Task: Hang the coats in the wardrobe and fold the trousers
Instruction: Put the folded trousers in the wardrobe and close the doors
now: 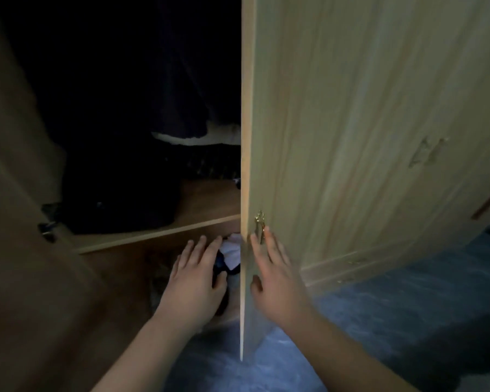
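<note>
1. Head view: wardrobe door (351,137) stands ajar; right hand (275,281) lies flat on its face, fingers straight, beside the brass handle (260,224).
2. Left of the door edge, left hand (194,278), fingers spread, rests on dark and white clothes (232,254) under the shelf (153,234).
3. Dark coats (167,94) hang above the shelf.

A wooden shelf (159,233) crosses the wardrobe in front of me, brown on top with a paler front edge. On its left part sits a dark heap of clothes (119,205), too dim to tell apart; the right part of the board is bare. Below the shelf is a lower compartment, where a white and dark bundle (232,254) lies, perhaps folded cloth, with my left fingers (207,244) resting flat against it. Under everything runs a blue floor (379,321), patterned and blurred.
</note>
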A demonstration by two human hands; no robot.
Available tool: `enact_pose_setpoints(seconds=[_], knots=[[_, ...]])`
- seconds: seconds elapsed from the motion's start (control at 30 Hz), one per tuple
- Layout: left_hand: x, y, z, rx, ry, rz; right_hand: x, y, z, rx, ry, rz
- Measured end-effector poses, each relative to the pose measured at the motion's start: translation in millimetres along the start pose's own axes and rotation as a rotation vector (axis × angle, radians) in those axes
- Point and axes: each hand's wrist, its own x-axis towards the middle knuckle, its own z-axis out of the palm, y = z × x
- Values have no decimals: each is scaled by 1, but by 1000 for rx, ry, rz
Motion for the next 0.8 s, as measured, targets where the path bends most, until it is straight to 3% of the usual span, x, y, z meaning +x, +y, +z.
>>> enact_pose_setpoints(seconds=[0.27, 0.6, 0.8], knots=[[21, -43, -22, 0, 101, -197, 90, -26, 31, 15, -110, -1], [57, -29, -5, 25, 180, -390, 153, 5, 27, -90, -272, -223], [45, -37, 7, 53, 158, -523, 172, 21, 38, -100, -246, -313]])
